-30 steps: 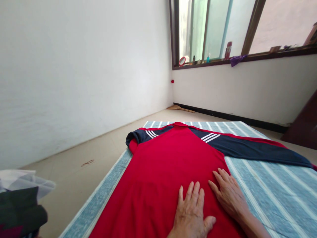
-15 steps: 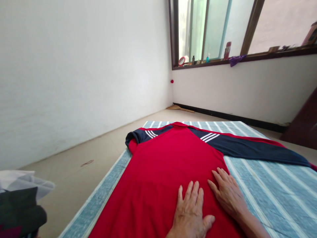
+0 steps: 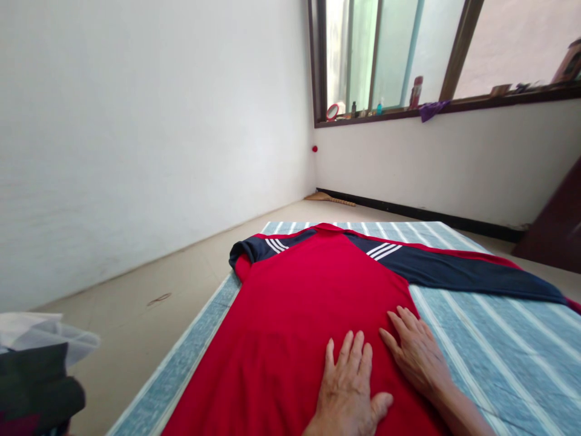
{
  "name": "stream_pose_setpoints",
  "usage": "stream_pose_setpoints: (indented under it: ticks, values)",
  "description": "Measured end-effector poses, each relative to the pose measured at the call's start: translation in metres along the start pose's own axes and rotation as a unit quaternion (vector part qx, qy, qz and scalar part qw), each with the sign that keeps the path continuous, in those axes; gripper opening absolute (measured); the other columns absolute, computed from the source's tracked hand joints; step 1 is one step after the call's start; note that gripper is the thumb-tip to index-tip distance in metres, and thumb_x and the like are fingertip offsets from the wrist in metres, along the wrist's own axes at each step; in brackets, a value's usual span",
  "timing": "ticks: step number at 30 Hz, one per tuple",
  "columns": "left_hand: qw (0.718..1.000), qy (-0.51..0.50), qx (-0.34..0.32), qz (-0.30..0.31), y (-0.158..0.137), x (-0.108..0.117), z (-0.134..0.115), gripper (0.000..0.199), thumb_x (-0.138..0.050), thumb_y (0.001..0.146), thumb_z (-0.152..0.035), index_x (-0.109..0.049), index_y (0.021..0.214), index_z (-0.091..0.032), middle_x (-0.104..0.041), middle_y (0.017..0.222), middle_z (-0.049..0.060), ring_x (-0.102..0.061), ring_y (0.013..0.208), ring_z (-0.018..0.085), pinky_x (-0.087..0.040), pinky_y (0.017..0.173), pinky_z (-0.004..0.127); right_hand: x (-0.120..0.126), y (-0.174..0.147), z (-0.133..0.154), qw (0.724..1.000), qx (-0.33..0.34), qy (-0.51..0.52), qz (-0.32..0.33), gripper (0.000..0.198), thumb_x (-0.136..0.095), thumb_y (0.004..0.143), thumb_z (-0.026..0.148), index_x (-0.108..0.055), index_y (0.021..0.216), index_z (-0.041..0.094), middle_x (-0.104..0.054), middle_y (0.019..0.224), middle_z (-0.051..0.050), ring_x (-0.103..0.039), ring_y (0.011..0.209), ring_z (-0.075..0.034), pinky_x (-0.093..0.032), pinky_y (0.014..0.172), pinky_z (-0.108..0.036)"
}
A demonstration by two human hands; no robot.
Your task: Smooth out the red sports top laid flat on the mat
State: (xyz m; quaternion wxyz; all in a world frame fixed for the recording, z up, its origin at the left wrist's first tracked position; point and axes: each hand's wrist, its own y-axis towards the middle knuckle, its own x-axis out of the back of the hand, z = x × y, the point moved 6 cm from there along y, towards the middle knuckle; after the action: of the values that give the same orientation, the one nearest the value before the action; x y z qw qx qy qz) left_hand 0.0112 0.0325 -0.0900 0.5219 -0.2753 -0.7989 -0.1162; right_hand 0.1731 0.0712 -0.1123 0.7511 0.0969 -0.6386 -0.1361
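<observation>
Pressing flat on a red shirt (image 3: 313,303), both hands rest palm down with fingers spread; neither grip is closed on anything.

The left hand (image 3: 347,390) lies on the red body of the shirt at about 6 o'clock in the view. The right hand (image 3: 417,354) lies just beside it at about 5 o'clock, on the shirt's right edge where the red cloth meets the mattress (image 3: 508,357). The two hands are close together but not touching.

The shirt is spread flat on the striped blue mattress, its long axis running from 6 o'clock at the hem to 12 o'clock at the collar, straight away from the hands. The navy right sleeve (image 3: 467,272) stretches out flat toward 3 o'clock, lying at about 1 o'clock from the right hand and well apart from it. The navy left sleeve (image 3: 256,249) is bunched at the mattress edge, toward 11 o'clock from the left hand. The right hand is the nearer to the extended sleeve; the left hand is the nearer to the bunched one.

A dark pile of cloth (image 3: 36,381) lies on the floor (image 3: 149,315) at 8 o'clock. Small items stand on the window sill (image 3: 454,104) at 1 o'clock.
</observation>
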Motion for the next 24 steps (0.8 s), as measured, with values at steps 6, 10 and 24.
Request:
stream_pose_setpoints:
  ticks: [6, 10, 24]
  values:
    - [1.000, 0.004, 0.001, 0.000, 0.0002, -0.0018, 0.0007, 0.074, -0.035, 0.090, -0.065, -0.025, 0.149, -0.020, -0.016, 0.156, 0.005, -0.011, 0.145, 0.028, -0.006, 0.116, 0.059, 0.0007, 0.0005, 0.0007, 1.000, 0.000, -0.005, 0.009, 0.047, -0.042, 0.092, 0.044, -0.057, 0.127, 0.016, -0.050, 0.139, -0.014, -0.042, 0.132, -0.027, -0.029, 0.110, -0.045]
    - [1.000, 0.012, -0.003, -0.001, 0.0007, -0.0006, 0.0002, 0.073, -0.036, 0.090, -0.063, -0.025, 0.149, -0.021, -0.016, 0.156, 0.006, -0.011, 0.145, 0.028, -0.007, 0.116, 0.059, 0.0025, 0.0007, 0.0008, 1.000, 0.000, -0.006, 0.007, 0.047, -0.041, 0.092, 0.043, -0.057, 0.127, 0.016, -0.051, 0.139, -0.014, -0.043, 0.132, -0.027, -0.030, 0.110, -0.044]
    - [1.000, 0.009, 0.002, -0.010, -0.0001, -0.0028, 0.0008, 0.074, -0.036, 0.089, -0.065, -0.027, 0.148, -0.021, -0.016, 0.156, 0.005, -0.011, 0.145, 0.028, -0.007, 0.116, 0.058, 0.0036, 0.0003, 0.0010, 1.000, -0.007, 0.011, 0.018, 0.049, -0.042, 0.092, 0.043, -0.056, 0.128, 0.013, -0.049, 0.140, -0.016, -0.040, 0.133, -0.028, -0.028, 0.111, -0.045]
